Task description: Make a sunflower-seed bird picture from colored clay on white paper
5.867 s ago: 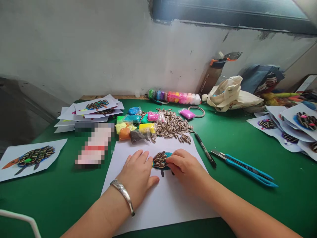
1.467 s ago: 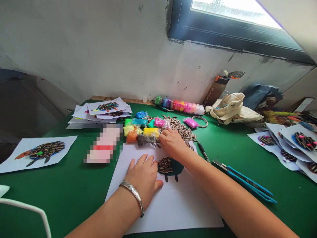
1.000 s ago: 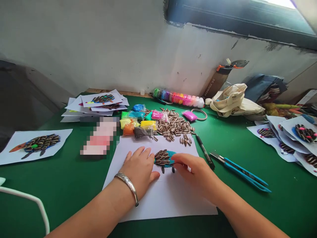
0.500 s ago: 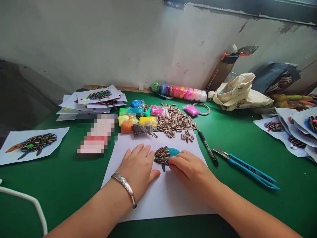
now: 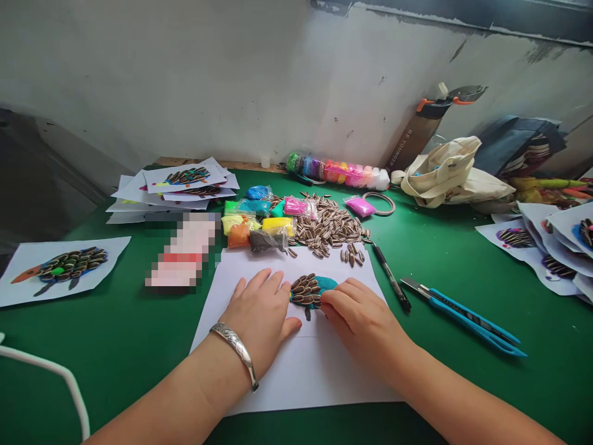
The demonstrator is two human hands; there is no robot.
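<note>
A white paper sheet (image 5: 287, 377) lies in front of me on the green table. On it is a blue clay shape (image 5: 327, 283), its left part covered with overlapping striped sunflower seeds (image 5: 304, 289), with a dark clay piece (image 5: 308, 314) below. My left hand (image 5: 259, 306), a silver bangle on its wrist, rests flat on the paper at the shape's left edge, fingers stretched out. My right hand (image 5: 359, 309) bends over the shape's right side, thumb and forefinger pinched at the edge of the seed rows. Whatever sits between those fingertips is hidden.
Behind the paper are bagged coloured clay (image 5: 238, 235) and a seed pile (image 5: 331, 222). A pen (image 5: 391, 278) and a blue craft knife (image 5: 467, 318) lie to the right. Finished seed pictures (image 5: 74, 269) are at left, with more stacked (image 5: 185, 179) and others (image 5: 551, 241) at far right.
The view has shifted very slightly. My right hand stays pinched at the seed rows with barely any movement; my left hand keeps its place on the paper.
</note>
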